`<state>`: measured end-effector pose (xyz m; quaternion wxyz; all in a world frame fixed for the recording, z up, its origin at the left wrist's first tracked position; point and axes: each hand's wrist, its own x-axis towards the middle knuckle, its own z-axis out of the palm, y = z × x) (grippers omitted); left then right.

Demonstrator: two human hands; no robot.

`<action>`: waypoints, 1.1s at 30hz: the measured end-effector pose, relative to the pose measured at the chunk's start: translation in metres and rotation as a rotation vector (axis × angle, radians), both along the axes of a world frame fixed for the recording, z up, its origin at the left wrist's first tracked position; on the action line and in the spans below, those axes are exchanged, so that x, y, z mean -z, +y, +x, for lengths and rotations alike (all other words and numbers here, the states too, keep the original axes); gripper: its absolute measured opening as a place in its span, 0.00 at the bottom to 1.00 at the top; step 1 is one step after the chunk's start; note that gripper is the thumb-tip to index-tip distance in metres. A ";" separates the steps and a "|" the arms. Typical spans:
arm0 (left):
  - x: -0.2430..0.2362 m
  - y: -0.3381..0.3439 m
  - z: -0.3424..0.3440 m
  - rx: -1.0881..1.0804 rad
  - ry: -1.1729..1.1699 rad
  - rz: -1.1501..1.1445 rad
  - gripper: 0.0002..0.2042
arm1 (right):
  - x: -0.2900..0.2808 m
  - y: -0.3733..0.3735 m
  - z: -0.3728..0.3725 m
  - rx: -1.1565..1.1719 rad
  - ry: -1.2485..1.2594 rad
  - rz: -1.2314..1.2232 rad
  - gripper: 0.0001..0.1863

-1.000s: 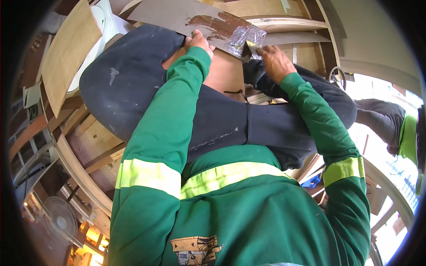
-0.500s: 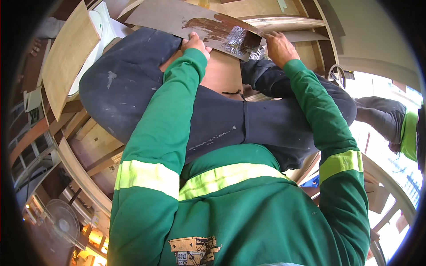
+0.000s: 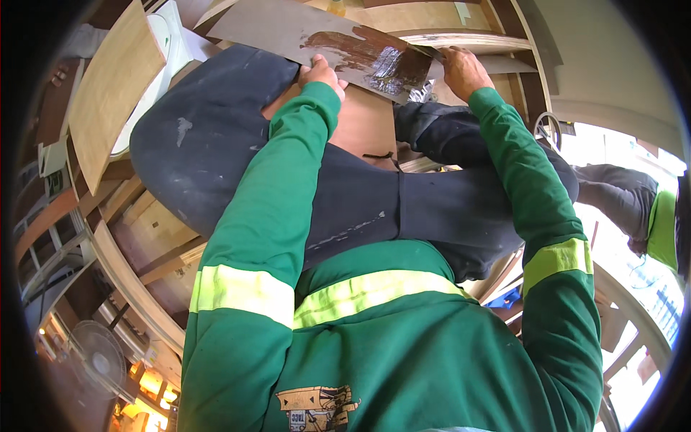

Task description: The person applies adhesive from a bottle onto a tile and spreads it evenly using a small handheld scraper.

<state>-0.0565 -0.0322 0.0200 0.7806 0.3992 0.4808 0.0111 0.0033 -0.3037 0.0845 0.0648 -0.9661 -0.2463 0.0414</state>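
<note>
A long grey sheet lies slanted across my thighs, with wet, glossy brown glue smeared over its right half. My left hand is closed on the sheet's near edge, thumb on top. At the sheet's right end my right hand is closed round the handle of a flat spreader. Its dark blade, seen edge-on and partly hidden, is by the sheet's right corner. Crumpled silvery material shows just below that corner.
Wooden framing runs behind the sheet. A curved plywood piece stands at the left beside a white container. A fan is at lower left. Another person's leg shows at the right.
My right hand and the spreader have moved slightly right and up, and the blade has come off the glued patch. My left hand has shifted slightly right along the edge.
</note>
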 end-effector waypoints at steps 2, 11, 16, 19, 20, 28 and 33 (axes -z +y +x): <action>0.003 0.000 0.002 -0.015 0.008 -0.013 0.30 | 0.009 -0.001 0.003 -0.008 -0.008 -0.027 0.12; 0.003 0.000 0.002 -0.061 0.056 -0.030 0.29 | 0.012 0.007 -0.014 0.003 0.002 0.102 0.11; -0.005 -0.003 0.002 -0.072 0.067 -0.051 0.35 | -0.004 0.029 -0.032 0.056 0.105 0.108 0.11; -0.007 -0.004 0.003 -0.054 0.050 -0.045 0.36 | -0.007 0.044 -0.044 0.003 0.071 0.111 0.09; -0.006 -0.004 0.003 -0.042 0.024 -0.044 0.35 | -0.006 0.048 -0.049 0.008 0.095 0.092 0.08; -0.002 -0.004 -0.001 -0.012 -0.028 -0.038 0.32 | -0.015 0.078 -0.089 -0.079 0.116 0.114 0.09; -0.007 -0.003 -0.002 0.032 -0.018 -0.011 0.32 | -0.037 0.044 -0.064 0.075 0.050 0.159 0.07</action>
